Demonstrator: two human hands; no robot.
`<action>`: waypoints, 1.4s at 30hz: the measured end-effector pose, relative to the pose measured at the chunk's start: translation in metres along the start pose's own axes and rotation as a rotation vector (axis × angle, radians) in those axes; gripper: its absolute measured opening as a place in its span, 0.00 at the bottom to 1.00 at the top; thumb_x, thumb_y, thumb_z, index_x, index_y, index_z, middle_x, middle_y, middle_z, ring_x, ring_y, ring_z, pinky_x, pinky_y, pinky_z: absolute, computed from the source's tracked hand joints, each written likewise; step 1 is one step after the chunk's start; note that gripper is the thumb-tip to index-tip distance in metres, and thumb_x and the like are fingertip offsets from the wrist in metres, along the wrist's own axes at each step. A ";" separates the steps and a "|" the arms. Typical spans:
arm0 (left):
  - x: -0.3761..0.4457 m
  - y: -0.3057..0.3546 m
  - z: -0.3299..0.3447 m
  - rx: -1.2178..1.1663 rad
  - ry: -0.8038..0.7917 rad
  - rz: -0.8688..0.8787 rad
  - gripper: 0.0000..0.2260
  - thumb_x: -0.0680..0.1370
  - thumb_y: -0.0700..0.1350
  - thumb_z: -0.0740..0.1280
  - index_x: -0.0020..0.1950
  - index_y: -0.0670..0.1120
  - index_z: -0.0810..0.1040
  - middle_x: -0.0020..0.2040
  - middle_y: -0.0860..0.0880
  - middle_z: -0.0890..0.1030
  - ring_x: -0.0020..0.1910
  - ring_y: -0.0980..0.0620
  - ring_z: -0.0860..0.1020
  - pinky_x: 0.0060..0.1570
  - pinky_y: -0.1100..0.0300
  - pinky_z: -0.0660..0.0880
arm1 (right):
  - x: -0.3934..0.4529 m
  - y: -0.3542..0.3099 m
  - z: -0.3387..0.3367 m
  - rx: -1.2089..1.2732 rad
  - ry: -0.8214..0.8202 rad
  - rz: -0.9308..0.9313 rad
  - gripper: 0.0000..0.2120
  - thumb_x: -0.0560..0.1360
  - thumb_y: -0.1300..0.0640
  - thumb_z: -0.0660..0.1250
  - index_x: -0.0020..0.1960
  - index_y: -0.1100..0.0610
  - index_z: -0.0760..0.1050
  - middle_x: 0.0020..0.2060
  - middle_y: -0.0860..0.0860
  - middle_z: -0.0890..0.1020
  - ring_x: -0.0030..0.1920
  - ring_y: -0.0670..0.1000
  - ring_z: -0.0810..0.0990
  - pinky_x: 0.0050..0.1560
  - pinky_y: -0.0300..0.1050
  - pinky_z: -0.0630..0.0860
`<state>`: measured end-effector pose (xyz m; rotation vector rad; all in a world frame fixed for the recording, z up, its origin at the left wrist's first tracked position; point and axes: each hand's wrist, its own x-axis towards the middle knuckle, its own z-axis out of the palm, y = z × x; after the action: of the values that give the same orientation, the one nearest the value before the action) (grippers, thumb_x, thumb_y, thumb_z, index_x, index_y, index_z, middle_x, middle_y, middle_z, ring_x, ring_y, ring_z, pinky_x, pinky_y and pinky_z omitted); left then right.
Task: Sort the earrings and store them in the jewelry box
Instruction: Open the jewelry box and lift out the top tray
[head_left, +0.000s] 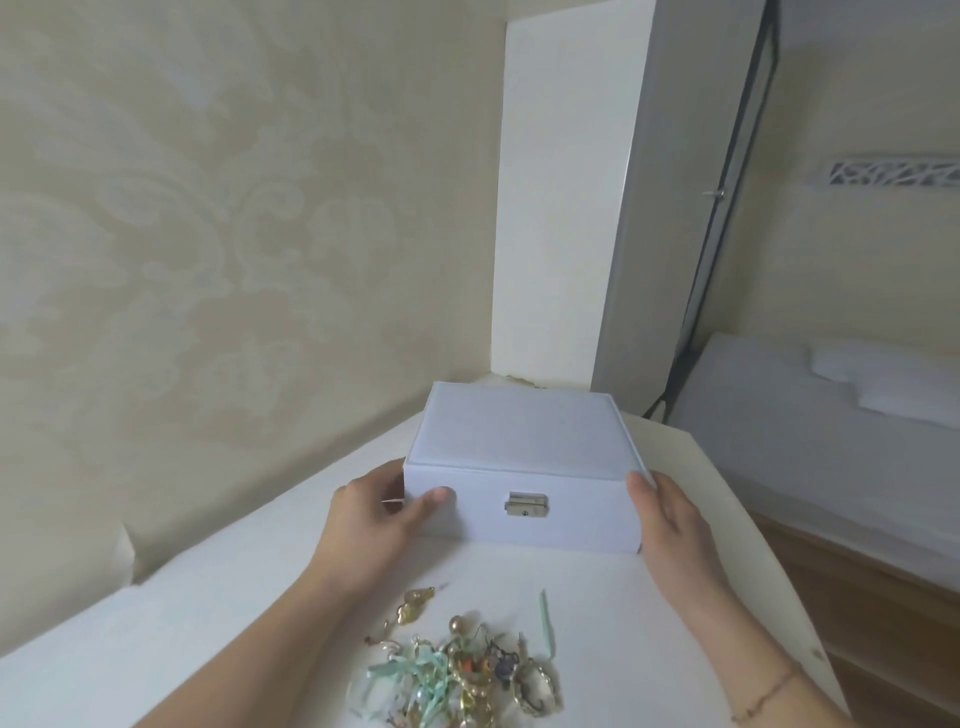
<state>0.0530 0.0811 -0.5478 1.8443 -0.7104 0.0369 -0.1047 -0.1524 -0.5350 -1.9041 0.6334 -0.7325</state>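
A pale blue jewelry box (519, 441) stands closed on the white table, its metal clasp (526, 505) facing me. My left hand (376, 512) grips its left front corner, thumb on the front face. On the box's right side my right hand (662, 512) lies with the fingers flat against it. A tangled pile of earrings (457, 670), gold pieces mixed with mint-green tassels, lies on the table just in front of me, between my forearms. A gold leaf-shaped earring (415, 605) sits a little apart at the pile's left.
The white table (208, 597) runs along a patterned cream wall on the left, and its right edge drops to a wooden floor. A white pillar and a grey mirror frame stand behind the box. A bed (831, 431) with white bedding is at the right.
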 end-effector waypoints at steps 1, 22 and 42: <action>0.001 -0.002 0.000 -0.013 0.008 -0.006 0.05 0.77 0.52 0.71 0.52 0.56 0.83 0.44 0.60 0.85 0.44 0.63 0.82 0.39 0.73 0.71 | -0.002 -0.001 -0.002 -0.061 0.035 -0.016 0.18 0.80 0.42 0.56 0.62 0.52 0.73 0.53 0.44 0.81 0.52 0.45 0.79 0.43 0.38 0.70; 0.000 -0.012 -0.001 0.063 0.175 0.046 0.20 0.72 0.68 0.65 0.39 0.53 0.84 0.34 0.48 0.78 0.36 0.54 0.70 0.46 0.50 0.77 | -0.024 -0.029 0.071 -0.846 0.362 -0.639 0.19 0.56 0.48 0.81 0.33 0.54 0.71 0.18 0.49 0.73 0.16 0.54 0.72 0.26 0.35 0.56; 0.082 0.065 -0.008 0.046 0.212 0.098 0.13 0.75 0.64 0.61 0.58 0.69 0.78 0.47 0.57 0.81 0.43 0.56 0.76 0.49 0.58 0.72 | 0.010 -0.001 0.030 -0.493 0.388 -0.423 0.09 0.70 0.44 0.67 0.37 0.48 0.78 0.39 0.43 0.78 0.45 0.53 0.73 0.39 0.47 0.72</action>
<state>0.0914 0.0369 -0.4601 1.8153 -0.6544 0.3108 -0.0766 -0.1407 -0.5425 -2.4113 0.7003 -1.3348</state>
